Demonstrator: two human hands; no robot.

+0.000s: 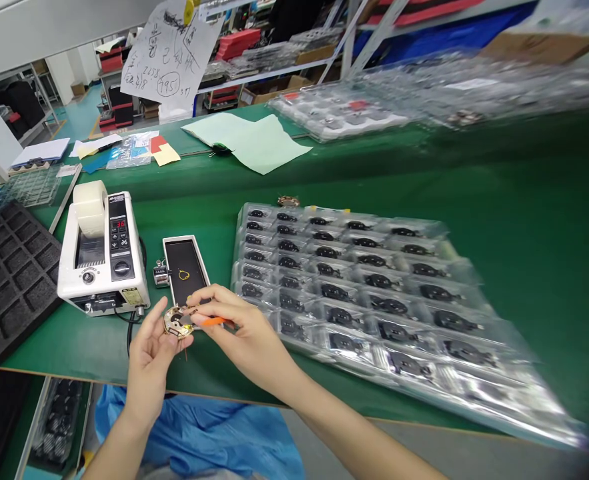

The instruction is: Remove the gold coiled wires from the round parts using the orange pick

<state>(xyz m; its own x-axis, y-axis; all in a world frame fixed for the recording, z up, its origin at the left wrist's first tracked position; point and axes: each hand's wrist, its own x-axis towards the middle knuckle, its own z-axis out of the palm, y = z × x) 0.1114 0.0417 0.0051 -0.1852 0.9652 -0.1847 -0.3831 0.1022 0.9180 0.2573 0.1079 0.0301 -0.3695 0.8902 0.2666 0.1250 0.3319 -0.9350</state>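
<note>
Pinching a round part [173, 324] by its rim

My left hand [147, 350] holds it over the green bench [199, 193], near the black-floored box [180, 253]; my right hand [241, 330] pinches an orange-handled tool [213, 321] at its face, touching or not I can't tell. Best, I judge, to steady the rim and spare the thin wires [186, 353] below. Beyond: tape dispenser [130, 243] left, clear trays [504, 393] of black parts [344, 317] right
</note>
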